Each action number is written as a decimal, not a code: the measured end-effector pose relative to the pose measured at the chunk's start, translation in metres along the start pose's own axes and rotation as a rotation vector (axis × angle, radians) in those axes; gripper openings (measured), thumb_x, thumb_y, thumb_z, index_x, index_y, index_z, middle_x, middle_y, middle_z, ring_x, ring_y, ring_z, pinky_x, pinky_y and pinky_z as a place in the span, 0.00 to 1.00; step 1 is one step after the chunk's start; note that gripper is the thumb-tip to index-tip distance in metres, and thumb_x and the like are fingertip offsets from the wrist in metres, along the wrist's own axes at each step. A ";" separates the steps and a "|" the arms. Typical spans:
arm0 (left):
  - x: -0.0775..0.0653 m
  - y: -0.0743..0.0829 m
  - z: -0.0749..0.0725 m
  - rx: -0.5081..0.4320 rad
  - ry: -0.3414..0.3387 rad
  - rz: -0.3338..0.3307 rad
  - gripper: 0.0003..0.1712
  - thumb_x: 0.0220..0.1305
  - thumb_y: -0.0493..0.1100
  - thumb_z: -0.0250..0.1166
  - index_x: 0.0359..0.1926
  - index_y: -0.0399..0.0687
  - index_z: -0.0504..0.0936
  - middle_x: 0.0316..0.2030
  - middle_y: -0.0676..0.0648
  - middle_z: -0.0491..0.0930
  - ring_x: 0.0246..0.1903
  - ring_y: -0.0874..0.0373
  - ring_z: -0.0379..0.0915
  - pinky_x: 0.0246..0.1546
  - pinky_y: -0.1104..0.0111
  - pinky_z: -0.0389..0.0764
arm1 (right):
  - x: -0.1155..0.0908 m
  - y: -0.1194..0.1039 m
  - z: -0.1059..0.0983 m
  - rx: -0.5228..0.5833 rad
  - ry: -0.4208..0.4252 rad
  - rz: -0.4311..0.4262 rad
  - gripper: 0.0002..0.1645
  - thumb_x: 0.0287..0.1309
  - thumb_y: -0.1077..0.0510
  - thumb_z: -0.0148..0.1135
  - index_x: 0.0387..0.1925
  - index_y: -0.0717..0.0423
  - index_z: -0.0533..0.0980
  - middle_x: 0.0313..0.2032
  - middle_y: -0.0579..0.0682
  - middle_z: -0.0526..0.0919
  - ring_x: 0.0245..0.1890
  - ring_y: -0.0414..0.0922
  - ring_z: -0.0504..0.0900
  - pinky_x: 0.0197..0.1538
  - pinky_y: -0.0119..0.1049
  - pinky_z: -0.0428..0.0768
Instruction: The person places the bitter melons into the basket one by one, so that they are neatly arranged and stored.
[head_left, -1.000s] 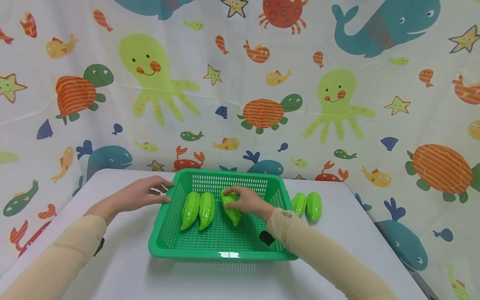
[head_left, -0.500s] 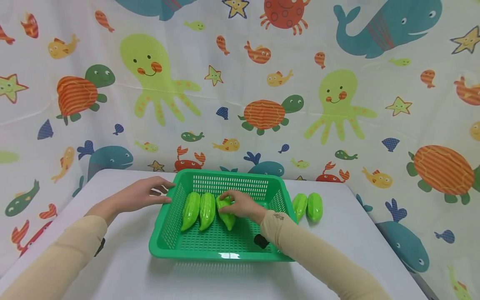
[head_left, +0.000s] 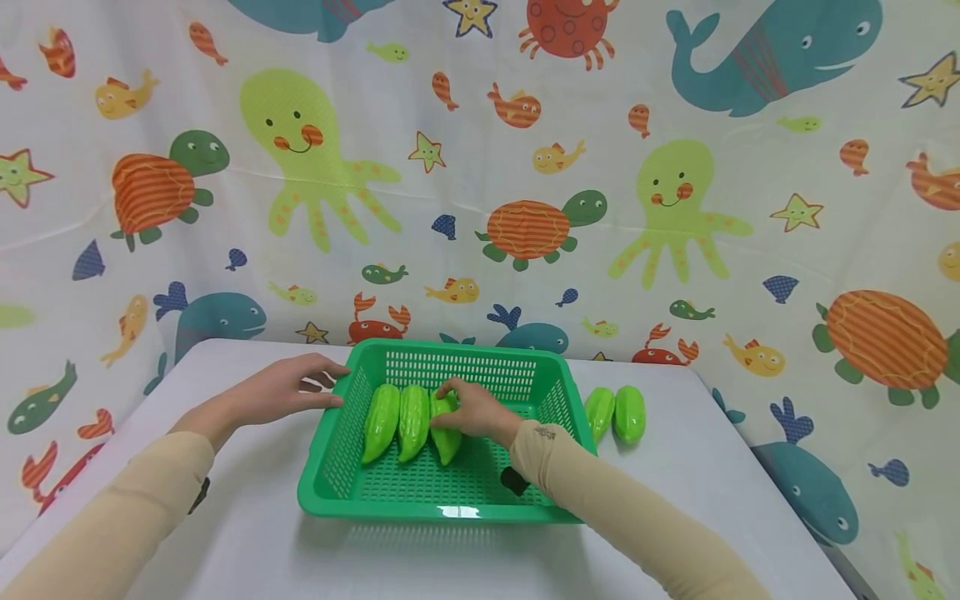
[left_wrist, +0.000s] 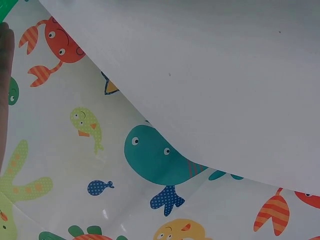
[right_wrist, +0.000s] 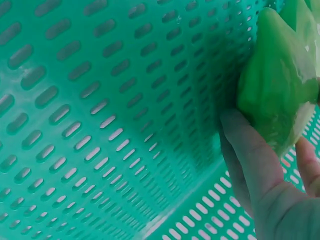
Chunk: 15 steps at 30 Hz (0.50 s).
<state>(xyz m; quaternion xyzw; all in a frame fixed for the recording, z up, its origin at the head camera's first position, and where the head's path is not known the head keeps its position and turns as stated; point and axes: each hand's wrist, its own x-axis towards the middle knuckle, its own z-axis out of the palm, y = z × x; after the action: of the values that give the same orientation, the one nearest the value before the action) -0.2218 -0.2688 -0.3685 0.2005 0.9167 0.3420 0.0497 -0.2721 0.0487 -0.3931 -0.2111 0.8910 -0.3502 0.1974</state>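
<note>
A green basket (head_left: 450,512) with slotted walls stands on the white table. Inside it, two light green bitter melons (head_left: 381,423) lie side by side at the left, pointed ends toward me. My right hand (head_left: 480,412) holds a third bitter melon (head_left: 447,446) close beside them, thumb and fingers on either side of its body. In the right wrist view, the fingers curl around that bitter melon (right_wrist: 275,80), low over the basket floor. My left hand (head_left: 296,387) is at the basket's left rim, fingers loosely extended with fingertips and thumb right at the edge.
Two more green bitter melons (head_left: 629,414) lie on the white table (head_left: 697,483), just right of the basket. Behind the table hangs a white curtain (head_left: 450,117) printed with sea animals. The basket's walls rise around the right hand.
My right hand has moved left with the bitter melon, bringing it up beside the other two in the basket. The left hand has stayed at the rim.
</note>
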 end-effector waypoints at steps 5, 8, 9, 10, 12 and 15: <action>0.000 0.000 0.000 -0.003 -0.002 -0.006 0.34 0.62 0.54 0.68 0.62 0.37 0.72 0.55 0.40 0.76 0.52 0.44 0.76 0.50 0.54 0.82 | -0.001 -0.002 0.000 -0.006 -0.016 -0.007 0.27 0.60 0.53 0.68 0.58 0.52 0.70 0.57 0.57 0.73 0.40 0.44 0.75 0.43 0.41 0.78; 0.000 0.000 0.000 -0.003 -0.002 -0.006 0.34 0.62 0.54 0.68 0.62 0.37 0.73 0.55 0.41 0.76 0.52 0.45 0.76 0.50 0.54 0.82 | -0.002 -0.003 0.000 -0.016 -0.016 -0.011 0.27 0.60 0.53 0.69 0.58 0.53 0.70 0.56 0.57 0.74 0.41 0.44 0.75 0.43 0.42 0.78; 0.000 0.000 0.000 -0.002 -0.002 -0.005 0.34 0.62 0.54 0.68 0.62 0.38 0.73 0.55 0.41 0.76 0.52 0.45 0.76 0.50 0.54 0.82 | -0.002 -0.003 0.000 -0.021 -0.016 -0.012 0.27 0.60 0.53 0.69 0.58 0.53 0.70 0.56 0.57 0.74 0.41 0.44 0.75 0.44 0.42 0.78; 0.000 0.000 0.000 -0.002 -0.001 -0.005 0.34 0.62 0.54 0.68 0.62 0.38 0.73 0.55 0.41 0.76 0.52 0.45 0.76 0.50 0.54 0.82 | -0.002 -0.004 0.000 -0.025 -0.017 -0.012 0.27 0.60 0.53 0.69 0.58 0.53 0.70 0.56 0.57 0.74 0.41 0.44 0.75 0.44 0.42 0.78; 0.000 0.000 0.000 -0.001 -0.001 -0.004 0.34 0.62 0.54 0.68 0.62 0.38 0.73 0.55 0.41 0.76 0.52 0.45 0.76 0.50 0.54 0.82 | -0.002 -0.004 -0.001 -0.035 -0.016 -0.015 0.27 0.59 0.53 0.69 0.58 0.53 0.70 0.55 0.57 0.74 0.42 0.44 0.75 0.45 0.42 0.78; 0.000 0.000 0.000 -0.002 -0.003 -0.005 0.34 0.62 0.54 0.68 0.62 0.38 0.73 0.55 0.41 0.76 0.52 0.45 0.76 0.50 0.54 0.82 | -0.003 -0.005 -0.001 -0.042 -0.018 -0.016 0.28 0.59 0.53 0.69 0.57 0.53 0.70 0.54 0.56 0.75 0.42 0.44 0.75 0.46 0.42 0.78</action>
<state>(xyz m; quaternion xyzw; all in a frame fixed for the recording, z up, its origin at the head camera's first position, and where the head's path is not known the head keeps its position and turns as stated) -0.2220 -0.2686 -0.3688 0.1987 0.9169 0.3423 0.0519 -0.2695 0.0476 -0.3881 -0.2255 0.8947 -0.3309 0.1980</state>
